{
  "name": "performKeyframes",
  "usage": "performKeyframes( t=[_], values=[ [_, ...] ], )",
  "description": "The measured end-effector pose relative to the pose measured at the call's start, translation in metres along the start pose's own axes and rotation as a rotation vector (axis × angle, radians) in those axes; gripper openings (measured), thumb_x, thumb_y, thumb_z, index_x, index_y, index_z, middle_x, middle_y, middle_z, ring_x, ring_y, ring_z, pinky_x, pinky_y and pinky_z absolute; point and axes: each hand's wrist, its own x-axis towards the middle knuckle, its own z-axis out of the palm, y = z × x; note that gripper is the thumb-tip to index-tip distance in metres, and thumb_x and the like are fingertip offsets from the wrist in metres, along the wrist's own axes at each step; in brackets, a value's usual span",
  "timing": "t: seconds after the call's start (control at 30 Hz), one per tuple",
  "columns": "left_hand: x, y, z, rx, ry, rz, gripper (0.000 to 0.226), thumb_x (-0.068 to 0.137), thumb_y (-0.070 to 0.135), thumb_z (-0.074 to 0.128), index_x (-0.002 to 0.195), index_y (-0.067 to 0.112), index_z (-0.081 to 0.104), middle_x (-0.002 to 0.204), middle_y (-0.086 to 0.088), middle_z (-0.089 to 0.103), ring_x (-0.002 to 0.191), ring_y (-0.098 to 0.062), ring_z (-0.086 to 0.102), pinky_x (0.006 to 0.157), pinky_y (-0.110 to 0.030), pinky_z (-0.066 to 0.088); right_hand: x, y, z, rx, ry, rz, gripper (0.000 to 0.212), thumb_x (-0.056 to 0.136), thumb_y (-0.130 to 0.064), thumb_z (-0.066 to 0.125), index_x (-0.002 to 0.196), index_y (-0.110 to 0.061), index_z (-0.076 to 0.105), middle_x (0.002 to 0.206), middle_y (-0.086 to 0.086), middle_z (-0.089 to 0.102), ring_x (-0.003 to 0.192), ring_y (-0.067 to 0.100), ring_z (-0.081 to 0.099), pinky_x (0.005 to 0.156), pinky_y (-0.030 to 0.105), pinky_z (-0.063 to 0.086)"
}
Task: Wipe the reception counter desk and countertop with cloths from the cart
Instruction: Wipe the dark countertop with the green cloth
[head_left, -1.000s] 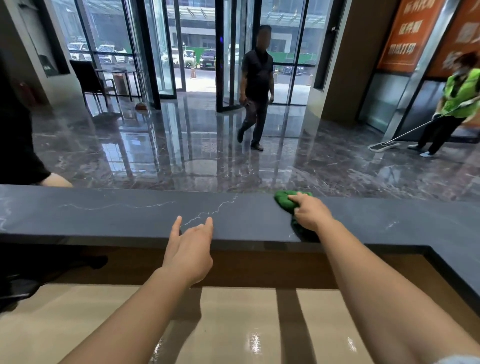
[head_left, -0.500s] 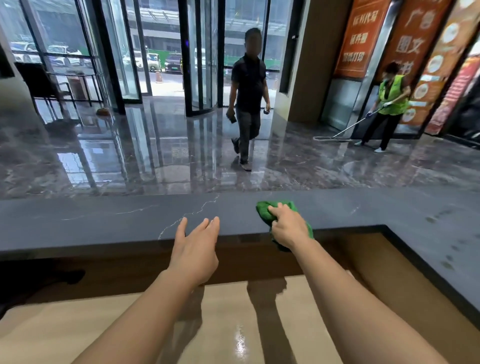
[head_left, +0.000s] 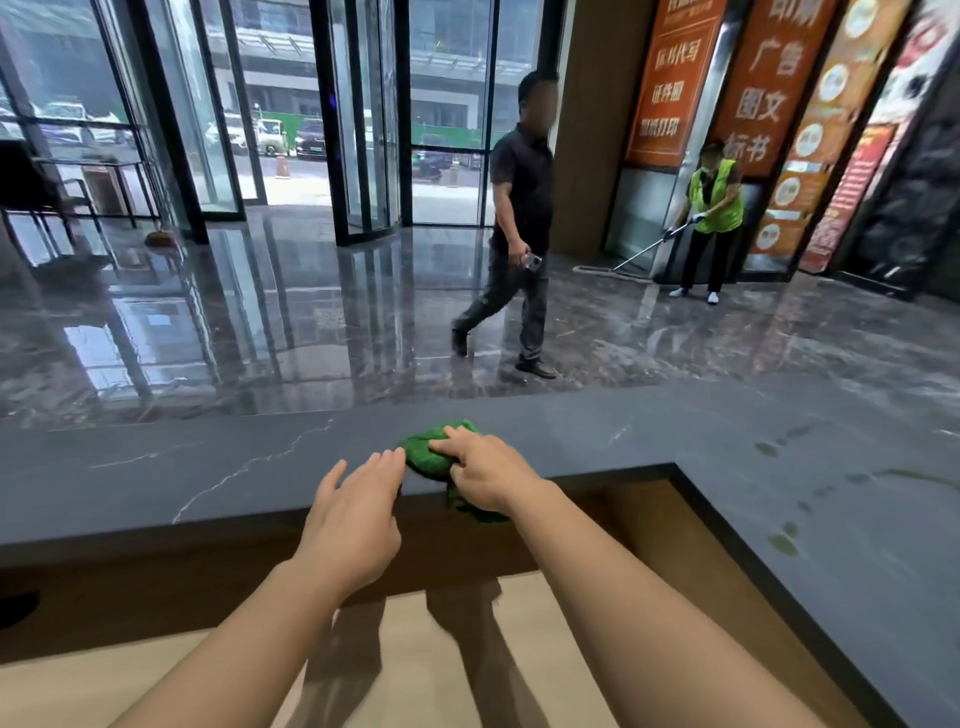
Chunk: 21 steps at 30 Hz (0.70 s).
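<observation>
The right hand (head_left: 488, 475) gripped the bunched green cloth (head_left: 428, 452) at the counter (head_left: 208, 467) inner edge, mid-wipe, the left hand (head_left: 356, 512) open and empty beside it; the next stroke probably needed to reach the smudges (head_left: 782, 540) rightward.

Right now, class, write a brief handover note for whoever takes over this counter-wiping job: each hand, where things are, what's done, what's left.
Right hand: grips the green cloth on the dark countertop, at its near edge; part of the cloth hangs over that edge.
Left hand: open, holding nothing, fingers straight beside the cloth.
Done: cannot tell how much is wiped.
Left: blotchy marks on the countertop's right wing; likely the pale lower desk too.
</observation>
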Motion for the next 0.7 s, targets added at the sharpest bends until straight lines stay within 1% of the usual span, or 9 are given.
performKeyframes(
  t=[0.1, 0.23, 0.3, 0.43, 0.57, 0.7],
  values=[
    [0.011, 0.028, 0.01, -0.014, 0.026, 0.015, 0.071, 0.092, 0.003, 0.045, 0.154, 0.023, 0.016, 0.158, 0.006, 0.025, 0.146, -0.007, 0.018, 0.119, -0.029, 0.005, 0.009, 0.04, -0.019, 0.002, -0.001, 0.04, 0.052, 0.1, -0.009, 0.036, 0.15, -0.026, 0.035, 0.162, -0.002, 0.017, 0.149, 0.018, 0.011, 0.12, 0.039, 0.018],
    [0.024, 0.068, 0.017, -0.019, 0.054, 0.006, 0.065, 0.094, 0.004, 0.044, 0.152, 0.027, 0.024, 0.151, 0.007, 0.038, 0.136, -0.015, 0.032, 0.113, -0.027, 0.018, 0.022, 0.095, -0.045, 0.023, 0.028, 0.131, 0.054, 0.1, -0.006, 0.035, 0.15, -0.025, 0.036, 0.162, -0.001, 0.017, 0.149, 0.02, 0.012, 0.119, 0.037, 0.017],
    [0.027, 0.083, 0.021, -0.008, 0.04, -0.014, 0.061, 0.096, 0.006, 0.044, 0.15, 0.029, 0.027, 0.146, 0.008, 0.043, 0.129, -0.02, 0.034, 0.11, -0.028, 0.021, 0.027, 0.122, -0.057, 0.011, 0.045, 0.194, 0.056, 0.099, -0.003, 0.034, 0.151, -0.024, 0.034, 0.162, 0.0, 0.014, 0.15, 0.02, 0.009, 0.12, 0.037, 0.016],
    [0.032, 0.095, 0.031, 0.041, -0.028, -0.083, 0.06, 0.096, 0.008, 0.044, 0.148, 0.033, 0.028, 0.14, 0.007, 0.049, 0.126, -0.025, 0.034, 0.11, -0.032, 0.023, 0.029, 0.173, -0.08, -0.042, 0.081, 0.335, 0.059, 0.097, -0.001, 0.035, 0.152, -0.022, 0.03, 0.162, 0.003, 0.013, 0.15, 0.023, 0.007, 0.12, 0.041, 0.018],
    [0.033, 0.097, 0.032, 0.086, -0.047, -0.095, 0.065, 0.093, 0.002, 0.042, 0.15, 0.03, 0.025, 0.137, 0.006, 0.052, 0.126, -0.02, 0.04, 0.112, -0.03, 0.018, 0.024, 0.204, -0.094, -0.082, 0.108, 0.451, 0.059, 0.096, -0.002, 0.038, 0.151, -0.02, 0.032, 0.16, 0.007, 0.022, 0.147, 0.029, 0.018, 0.115, 0.042, 0.028],
    [0.033, 0.098, 0.033, 0.11, -0.064, -0.09, 0.07, 0.092, 0.001, 0.044, 0.152, 0.028, 0.02, 0.141, 0.007, 0.048, 0.136, -0.014, 0.035, 0.118, -0.033, 0.004, 0.018, 0.187, -0.091, -0.184, 0.129, 0.472, 0.05, 0.095, -0.006, 0.042, 0.144, -0.013, 0.042, 0.15, 0.013, 0.036, 0.137, 0.032, 0.034, 0.106, 0.04, 0.035]
  ],
)
